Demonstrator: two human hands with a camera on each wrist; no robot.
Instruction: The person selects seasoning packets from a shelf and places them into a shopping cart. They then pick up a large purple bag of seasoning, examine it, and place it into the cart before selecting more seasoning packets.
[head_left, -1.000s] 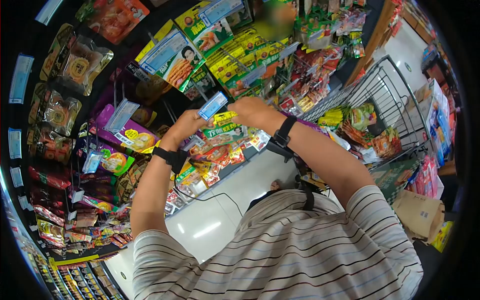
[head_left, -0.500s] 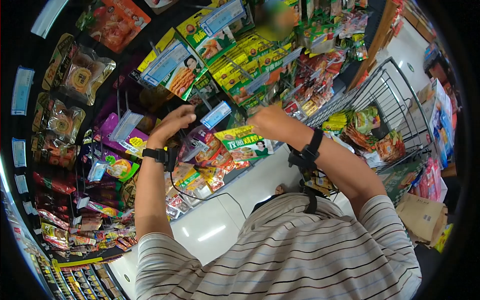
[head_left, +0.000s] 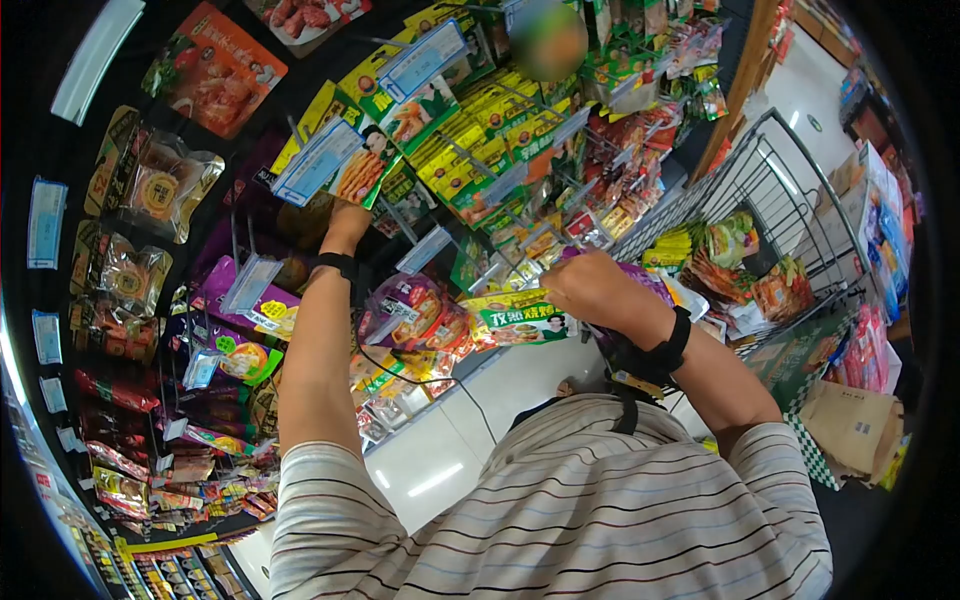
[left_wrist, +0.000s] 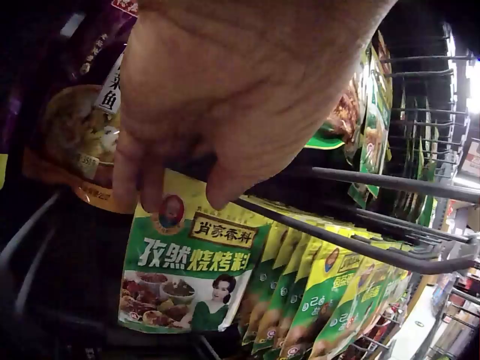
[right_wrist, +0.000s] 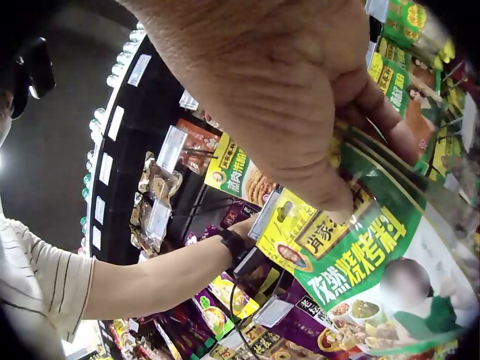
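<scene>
My right hand [head_left: 598,290] holds green-and-yellow cumin barbecue seasoning packets [right_wrist: 367,255] by their top edge, thumb over the front one; more than one layer shows. In the head view these seasoning packets [head_left: 515,320] hang off to the left of the hand. My left hand [left_wrist: 225,97] reaches in among the shelf hooks, and its thumb and fingers pinch the yellow top of another cumin seasoning packet [left_wrist: 187,274]. From the head, a hanging packet [head_left: 365,172] covers most of the left fingers. Beside that hand is a metal hook [left_wrist: 337,240] strung with several similar packets [left_wrist: 300,292].
Price tags [head_left: 425,250] stick out on hook ends around both hands. Purple fish seasoning bags [head_left: 250,295] hang at the left. To the right stands a wire shopping cart [head_left: 790,190] with packaged goods inside. A cable [head_left: 455,380] hangs below the left wrist.
My left hand has gone from the price tag back into the shelf, under the hanging packet. My right hand has drawn the seasoning packets away from the hook, rightward and toward my body.
</scene>
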